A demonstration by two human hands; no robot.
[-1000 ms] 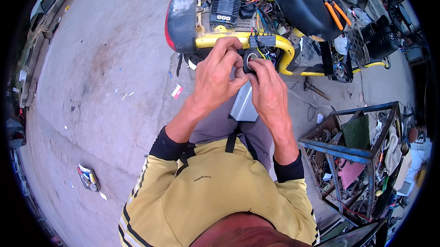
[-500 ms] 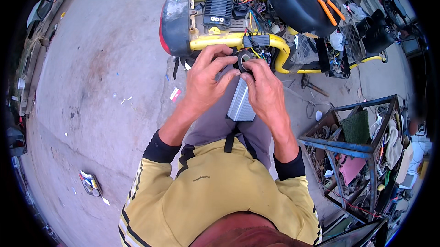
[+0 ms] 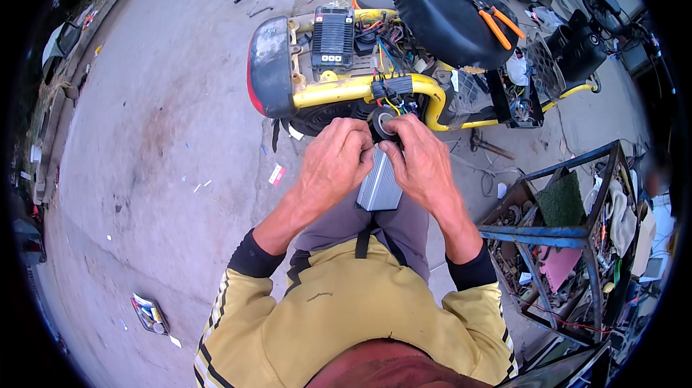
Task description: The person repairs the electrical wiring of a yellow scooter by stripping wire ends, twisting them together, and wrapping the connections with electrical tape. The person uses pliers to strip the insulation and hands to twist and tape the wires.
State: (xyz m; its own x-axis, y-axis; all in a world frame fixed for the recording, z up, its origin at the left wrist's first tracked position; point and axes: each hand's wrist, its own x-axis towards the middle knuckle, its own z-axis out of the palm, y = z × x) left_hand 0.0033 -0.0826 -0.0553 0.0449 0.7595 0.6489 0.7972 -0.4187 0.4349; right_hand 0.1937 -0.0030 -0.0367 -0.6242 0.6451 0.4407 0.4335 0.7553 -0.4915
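In my right hand (image 3: 422, 161) is a roll of black electrical tape (image 3: 375, 126), pinched between thumb and fingers. My left hand (image 3: 333, 162) is closed just beside the roll, its fingers curled and thumb pressed in; what they grip is hidden. Below both hands a silver finned metal box (image 3: 380, 188) rests between my thighs. Right beyond my fingers, coloured wires (image 3: 395, 105) hang by the yellow frame tube (image 3: 335, 92) of an electric scooter. A small black box (image 3: 391, 87) sits on that tube.
A black finned unit (image 3: 332, 38) stands on the scooter's rear deck. Orange-handled pliers (image 3: 497, 26) lie on the tilted black seat (image 3: 447, 10). A hammer (image 3: 491, 146) is on the ground. At right stands a blue metal-framed bin (image 3: 555, 233) of scrap; at left, a small tray (image 3: 150, 314).
Both hands have come lower and nearer to me. My left hand's fingers have curled from a looser spread into a closed grip. The tape roll stays in my right hand.
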